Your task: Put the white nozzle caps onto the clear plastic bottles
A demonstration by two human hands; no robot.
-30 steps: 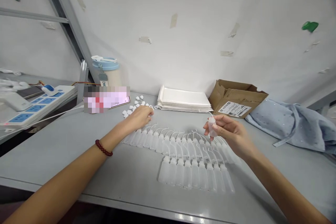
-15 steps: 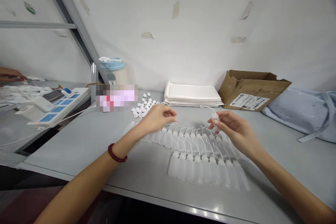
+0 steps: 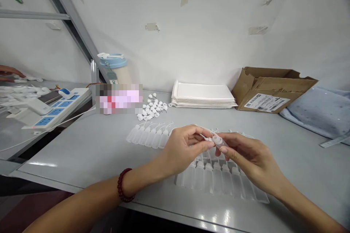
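In my right hand (image 3: 251, 154) is a small translucent squeeze bottle (image 3: 218, 140), tilted with its open mouth up and to the left. My left hand (image 3: 184, 149) is closed in a pinch on a small white cap (image 3: 209, 139), right beside the bottle's mouth; the fingertips partly hide it. Beneath both hands lie rows of similar bottles (image 3: 209, 178) with thin white stems, partly covered by the hands. More of these bottles (image 3: 153, 137) show left of my left hand. Behind it is a loose pile of white pointed caps (image 3: 153, 108).
A stack of white trays or envelopes (image 3: 202, 93) and an open cardboard box (image 3: 276, 87) stand against the wall. Pale blue cloth (image 3: 319, 113) lies at right. At left are a blue-lidded cup (image 3: 115, 67), a power strip (image 3: 56, 111) and another person's hand (image 3: 11, 72).
My left hand has come from near the cap pile, right and down, to meet the bottle. My right hand has lowered slightly with the bottle. The camera view has shifted a little.
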